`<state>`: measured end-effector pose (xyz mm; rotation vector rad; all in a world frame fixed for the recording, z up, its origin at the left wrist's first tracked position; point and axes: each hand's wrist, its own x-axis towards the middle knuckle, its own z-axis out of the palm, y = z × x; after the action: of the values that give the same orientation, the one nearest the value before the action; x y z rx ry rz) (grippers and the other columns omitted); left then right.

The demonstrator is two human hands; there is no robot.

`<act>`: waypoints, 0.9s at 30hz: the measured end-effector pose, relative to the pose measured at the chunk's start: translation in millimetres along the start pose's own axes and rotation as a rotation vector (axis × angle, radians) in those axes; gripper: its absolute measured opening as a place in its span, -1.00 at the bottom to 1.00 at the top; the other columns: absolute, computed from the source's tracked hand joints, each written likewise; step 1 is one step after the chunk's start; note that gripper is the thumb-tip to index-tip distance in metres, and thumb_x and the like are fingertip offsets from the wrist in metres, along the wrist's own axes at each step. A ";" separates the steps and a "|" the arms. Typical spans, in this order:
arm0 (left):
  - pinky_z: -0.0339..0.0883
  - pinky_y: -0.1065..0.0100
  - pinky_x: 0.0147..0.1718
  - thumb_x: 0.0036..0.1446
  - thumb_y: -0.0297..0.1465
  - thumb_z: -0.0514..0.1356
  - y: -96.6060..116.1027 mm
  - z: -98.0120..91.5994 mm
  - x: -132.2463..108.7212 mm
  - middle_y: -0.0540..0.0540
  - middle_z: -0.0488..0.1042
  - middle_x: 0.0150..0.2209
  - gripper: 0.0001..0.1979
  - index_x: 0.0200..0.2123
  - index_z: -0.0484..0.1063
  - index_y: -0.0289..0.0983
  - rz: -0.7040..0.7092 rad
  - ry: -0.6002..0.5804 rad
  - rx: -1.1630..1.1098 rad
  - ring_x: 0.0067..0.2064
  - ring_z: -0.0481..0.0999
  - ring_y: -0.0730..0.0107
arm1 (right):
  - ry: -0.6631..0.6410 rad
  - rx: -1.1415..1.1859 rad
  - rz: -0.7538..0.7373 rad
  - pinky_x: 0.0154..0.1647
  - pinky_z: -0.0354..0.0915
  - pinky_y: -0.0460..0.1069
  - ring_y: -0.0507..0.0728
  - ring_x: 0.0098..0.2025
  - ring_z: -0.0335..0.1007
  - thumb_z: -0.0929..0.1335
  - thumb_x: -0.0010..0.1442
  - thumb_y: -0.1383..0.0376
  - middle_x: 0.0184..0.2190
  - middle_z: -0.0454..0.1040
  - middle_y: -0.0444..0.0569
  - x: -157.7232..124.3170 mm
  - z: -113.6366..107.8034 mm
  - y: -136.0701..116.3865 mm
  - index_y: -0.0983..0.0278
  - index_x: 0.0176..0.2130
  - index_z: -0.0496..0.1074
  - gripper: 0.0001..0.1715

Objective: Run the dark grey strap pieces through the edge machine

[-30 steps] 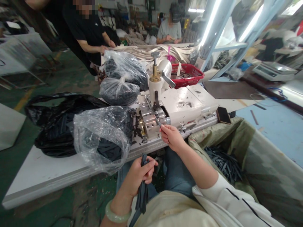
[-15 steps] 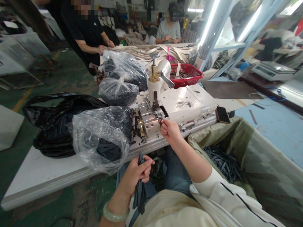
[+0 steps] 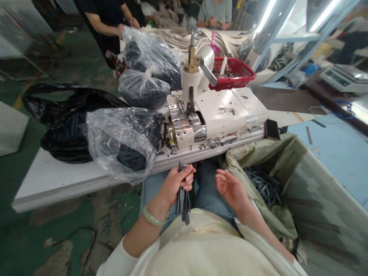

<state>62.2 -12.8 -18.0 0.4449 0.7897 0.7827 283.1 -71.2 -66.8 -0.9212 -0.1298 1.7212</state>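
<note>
My left hand (image 3: pixel 176 184), wearing a pale jade bangle, is shut on several dark flat strips (image 3: pixel 183 203) that hang down over my lap. My right hand (image 3: pixel 231 189) is open above my jeans, fingers apart, holding nothing. It is nearest to a lined sack (image 3: pixel 258 153) full of loose dark strips (image 3: pixel 263 182). In front of my hands stands a white industrial strip-working machine (image 3: pixel 221 113) with a polished metal head (image 3: pixel 184 132), out of reach of my fingers. Its feed area is partly hidden behind the metal blocks.
Clear and black plastic bags (image 3: pixel 120 142) of dark strips crowd the white table (image 3: pixel 57 188) left of the machine. A red basket (image 3: pixel 232 74) and pale strips lie behind it. A black phone (image 3: pixel 272 129) sits near the edge. Co-workers stand and sit beyond the table.
My right hand has left the machine's metal head and dropped back, open, over my lap. My left hand still grips the strips, and the view has tilted further down.
</note>
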 end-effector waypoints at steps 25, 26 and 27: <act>0.17 0.53 -0.64 0.14 -0.16 0.21 -24.0 -11.0 -8.6 0.13 0.23 -0.58 -0.73 -0.31 0.33 -0.26 0.519 0.373 0.027 -0.60 0.19 0.61 | -0.356 -1.339 -0.360 -0.50 -0.01 -0.06 0.02 -0.53 0.14 0.33 0.19 0.01 -0.59 0.29 -0.13 -17.1 66.0 63.6 0.24 -0.52 0.28 -0.57; 0.18 0.53 -0.65 0.14 -0.14 0.20 -25.3 -11.6 -7.7 0.13 0.24 -0.58 -0.71 -0.31 0.33 -0.26 0.526 0.393 0.052 -0.61 0.20 0.60 | -0.386 -1.393 -0.413 -0.49 -0.05 -0.05 0.02 -0.54 0.11 0.34 0.20 0.07 -0.60 0.28 -0.14 -16.7 66.8 64.1 0.24 -0.53 0.27 -0.60; 0.18 0.52 -0.65 0.13 -0.11 0.20 -26.7 -12.5 -6.8 0.12 0.25 -0.58 -0.69 -0.32 0.33 -0.26 0.527 0.411 0.069 -0.61 0.21 0.60 | -0.413 -1.420 -0.440 -0.49 -0.07 -0.04 0.02 -0.54 0.09 0.33 0.22 0.11 -0.61 0.26 -0.14 -16.4 68.1 64.3 0.24 -0.54 0.26 -0.61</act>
<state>61.6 -34.2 -39.4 0.5731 1.1020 1.3688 191.6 -84.9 -44.8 -1.3141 -1.8444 1.2034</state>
